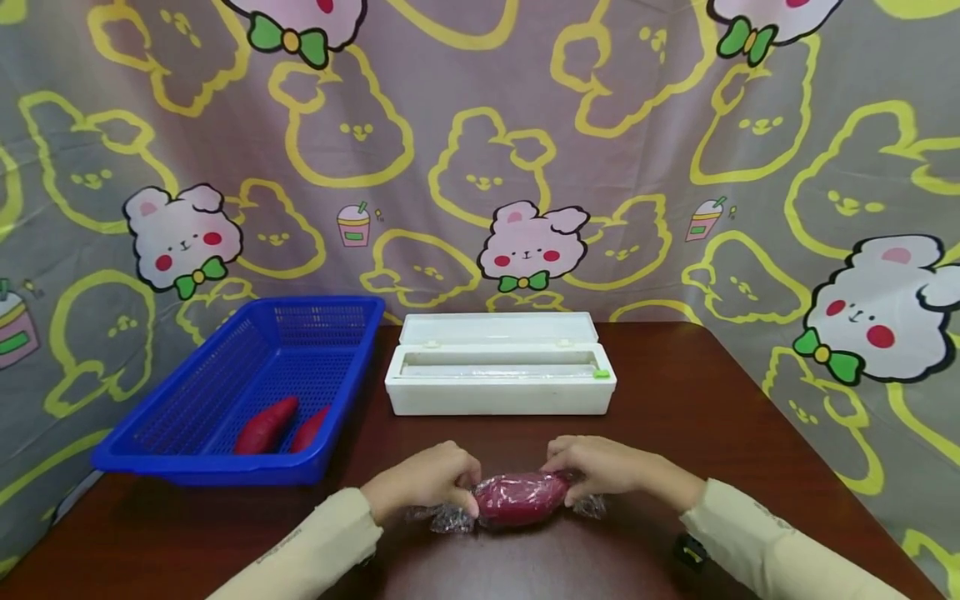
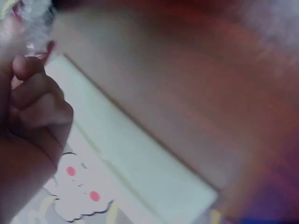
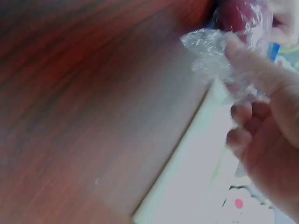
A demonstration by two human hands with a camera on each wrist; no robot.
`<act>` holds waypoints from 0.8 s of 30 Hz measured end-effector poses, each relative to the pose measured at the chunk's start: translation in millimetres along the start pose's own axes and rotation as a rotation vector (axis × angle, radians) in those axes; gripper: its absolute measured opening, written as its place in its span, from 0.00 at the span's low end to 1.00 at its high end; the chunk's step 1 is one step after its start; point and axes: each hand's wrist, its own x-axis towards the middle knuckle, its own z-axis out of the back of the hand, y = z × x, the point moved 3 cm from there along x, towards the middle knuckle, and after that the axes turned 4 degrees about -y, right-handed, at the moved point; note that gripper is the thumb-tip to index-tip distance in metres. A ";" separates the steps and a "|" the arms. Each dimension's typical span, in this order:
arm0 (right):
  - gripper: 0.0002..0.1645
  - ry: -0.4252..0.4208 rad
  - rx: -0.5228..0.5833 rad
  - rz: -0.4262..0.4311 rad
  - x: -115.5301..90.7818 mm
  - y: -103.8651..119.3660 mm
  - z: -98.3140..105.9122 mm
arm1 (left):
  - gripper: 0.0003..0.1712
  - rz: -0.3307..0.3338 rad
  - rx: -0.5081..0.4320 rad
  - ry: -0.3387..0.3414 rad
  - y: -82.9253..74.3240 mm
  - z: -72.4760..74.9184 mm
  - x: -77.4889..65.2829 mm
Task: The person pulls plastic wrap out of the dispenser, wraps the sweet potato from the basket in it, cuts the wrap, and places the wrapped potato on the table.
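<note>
A red sweet potato (image 1: 519, 500) wrapped in clear cling film lies level between my hands, near the front of the table. My left hand (image 1: 433, 485) grips its left end, with crumpled film (image 1: 452, 518) bunched below the fingers. At the other end my right hand (image 1: 603, 468) pinches the film. In the right wrist view the gathered film (image 3: 208, 49) sticks out past the thumb, beside the wrapped sweet potato (image 3: 245, 21). The left wrist view shows that hand (image 2: 37, 100) with curled fingers and film (image 2: 37, 23) at its top.
Beyond my hands stands a white cling film box (image 1: 501, 398) with its lid raised and a roll inside. To the left, a blue plastic basket (image 1: 217, 473) holds two bare sweet potatoes (image 1: 266, 427). A patterned curtain (image 1: 637, 167) hangs behind the brown table (image 1: 675, 375).
</note>
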 end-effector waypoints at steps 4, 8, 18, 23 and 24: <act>0.15 0.002 -0.156 -0.106 1.1 13.0 0.8 | 0.11 0.137 0.101 -0.004 -14.0 4.4 0.5; 0.13 -0.025 -0.232 -0.184 5.2 25.4 0.7 | 0.08 0.249 0.131 -0.073 -24.6 3.8 1.6; 0.12 -0.157 -0.167 -0.289 8.7 28.0 -4.4 | 0.07 0.369 0.015 -0.234 -26.2 -5.1 1.6; 0.16 -0.287 -0.059 -0.304 8.4 13.2 -10.0 | 0.07 0.362 -0.193 -0.335 -15.5 -5.6 1.8; 0.16 -0.309 0.019 -0.330 8.0 9.6 -11.3 | 0.11 0.375 -0.250 -0.359 -13.1 -5.3 1.7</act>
